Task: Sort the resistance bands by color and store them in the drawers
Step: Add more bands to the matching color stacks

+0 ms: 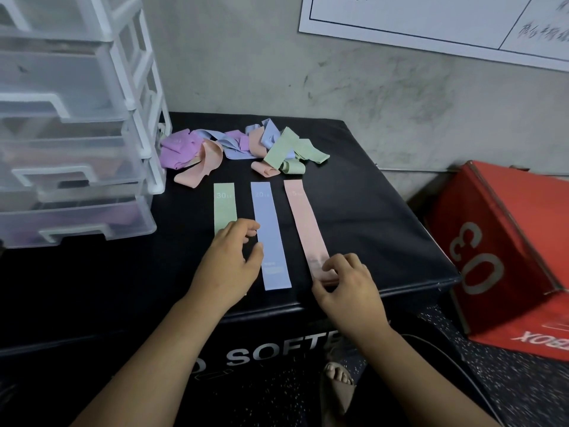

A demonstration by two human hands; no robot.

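I see three bands flat on the bench (385,229), long axes running near to far: green band (224,208) left, blue band (269,229) middle, pink band (303,223) right. The right hand (348,288) pinches the pink band's near end. The left hand (229,266) covers the green band's near end, fingers (246,224) loosely curled; I can't tell whether they grip it.

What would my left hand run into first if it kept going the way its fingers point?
Most likely the blue band, lying flat just beyond the fingertips of the left hand; how high the hand hovers is unclear.
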